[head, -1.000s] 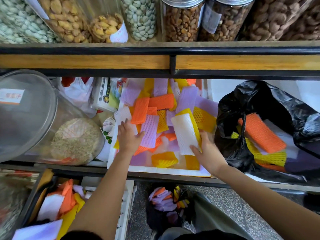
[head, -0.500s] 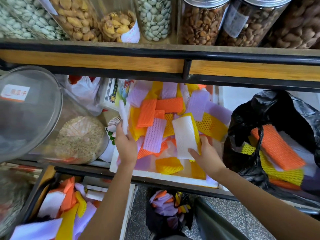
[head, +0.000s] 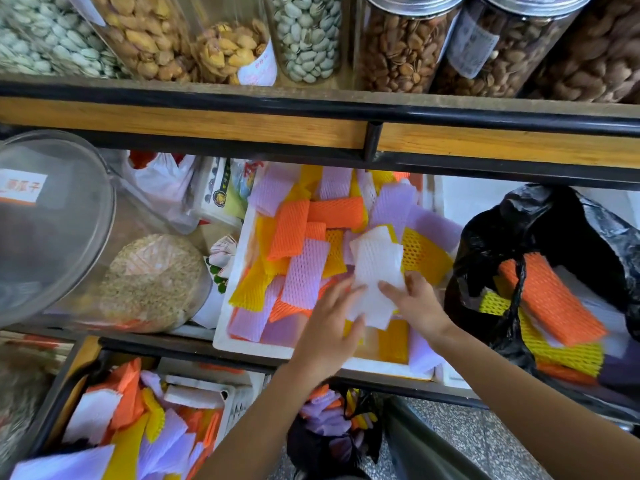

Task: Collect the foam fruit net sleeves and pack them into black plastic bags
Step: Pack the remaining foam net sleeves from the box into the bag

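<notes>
Over the white tray, the right hand pinches the white sleeve at its near end and the left hand grips its left edge. Light and limp, it could slip free or drag loose sleeves out on the way right to the black bag

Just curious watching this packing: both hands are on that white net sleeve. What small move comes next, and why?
Probably lift the white sleeve rightward into the open black bag: left hand and right hand both hold it over the tray, and that bag already holds sleeves.
</notes>
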A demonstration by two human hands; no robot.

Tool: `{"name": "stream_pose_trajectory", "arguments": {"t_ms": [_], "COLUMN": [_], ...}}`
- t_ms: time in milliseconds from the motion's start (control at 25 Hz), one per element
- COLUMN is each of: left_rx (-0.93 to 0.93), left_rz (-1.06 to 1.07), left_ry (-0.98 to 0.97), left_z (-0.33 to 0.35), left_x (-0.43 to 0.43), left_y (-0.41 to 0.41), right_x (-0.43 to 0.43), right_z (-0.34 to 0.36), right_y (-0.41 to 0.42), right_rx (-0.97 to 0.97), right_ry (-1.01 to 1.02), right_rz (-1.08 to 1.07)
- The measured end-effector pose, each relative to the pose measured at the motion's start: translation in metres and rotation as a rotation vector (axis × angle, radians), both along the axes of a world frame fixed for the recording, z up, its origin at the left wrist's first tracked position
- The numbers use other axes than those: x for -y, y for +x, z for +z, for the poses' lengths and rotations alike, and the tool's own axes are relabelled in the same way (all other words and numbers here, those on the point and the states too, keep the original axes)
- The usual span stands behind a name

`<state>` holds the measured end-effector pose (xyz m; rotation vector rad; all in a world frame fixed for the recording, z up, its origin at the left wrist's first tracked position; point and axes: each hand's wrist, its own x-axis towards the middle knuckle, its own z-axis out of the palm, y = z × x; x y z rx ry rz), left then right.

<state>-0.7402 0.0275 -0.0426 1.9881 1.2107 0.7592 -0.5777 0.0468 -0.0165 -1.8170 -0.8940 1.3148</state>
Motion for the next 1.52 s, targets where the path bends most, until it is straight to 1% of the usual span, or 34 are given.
{"name": "stream_pose_trajectory", "arguments": {"t_ms": [80, 120, 160, 200, 320, 360, 440, 480, 600, 680, 760, 880, 960, 1040, 1200, 1280, 1360, 1440, 1520], "left_rx": [-0.036, -0.099, -0.185, -0.271, -0.474, -0.526, -0.572, -0.565, -0.435, -0.317, -0.234, -0.098, 0.031, 0.176, 0.388, 0.452, 0.492, 0.497, 0.524], "left_rz": [0.187, 0.278, 0.348, 0.390, 0.425, 0.433, 0.488, 0.529, 0.583, 0.583, 0.582, 0.566, 0.594, 0.602, 0.513, 0.455, 0.385, 0.270, 0.106], "left_ry": [0.081, 0.112, 0.095, 0.026, -0.249, -0.300, -0.327, -0.305, -0.177, -0.140, -0.113, -0.011, 0.056, 0.096, 0.159, 0.180, 0.211, 0.258, 0.193], "left_z": [-0.007, -0.010, -0.013, -0.014, -0.021, -0.023, -0.028, -0.029, -0.030, -0.025, -0.015, 0.008, 0.029, 0.052, 0.094, 0.112, 0.129, 0.144, 0.156], "left_x": [-0.032, -0.050, -0.066, -0.081, -0.112, -0.117, -0.121, -0.122, -0.117, -0.110, -0.100, -0.078, -0.059, -0.037, -0.007, 0.003, 0.013, 0.023, 0.032], "left_y": [-0.010, -0.015, -0.018, -0.018, -0.011, -0.010, -0.011, -0.014, -0.030, -0.042, -0.052, -0.051, -0.041, -0.026, 0.006, 0.022, 0.040, 0.060, 0.080], "right_x": [-0.002, -0.003, -0.003, -0.003, -0.003, -0.003, -0.004, -0.006, -0.010, -0.007, 0.001, 0.015, 0.027, 0.040, 0.059, 0.064, 0.073, 0.086, 0.099], "right_z": [-0.005, -0.010, -0.011, -0.014, -0.022, -0.026, -0.027, -0.027, -0.021, -0.014, -0.002, 0.029, 0.053, 0.078, 0.116, 0.126, 0.130, 0.132, 0.133], "right_y": [0.012, 0.017, 0.019, 0.021, 0.021, 0.020, 0.019, 0.021, 0.024, 0.024, 0.022, 0.020, 0.017, 0.013, 0.013, 0.018, 0.023, 0.028, 0.038], "right_rx": [0.106, 0.175, 0.234, 0.276, 0.294, 0.331, 0.403, 0.394, 0.295, 0.275, 0.313, 0.371, 0.406, 0.447, 0.506, 0.519, 0.496, 0.387, 0.311], "right_ry": [-0.020, -0.023, -0.024, -0.030, -0.037, -0.027, -0.019, -0.014, -0.007, -0.001, 0.036, 0.101, 0.215, 0.386, 0.695, 0.761, 0.747, 0.749, 0.774], "right_rz": [-0.032, -0.019, 0.003, 0.021, 0.092, 0.131, 0.190, 0.182, 0.104, 0.107, 0.208, 0.445, 0.506, 0.438, -0.001, -0.155, -0.177, -0.078, 0.021]}}
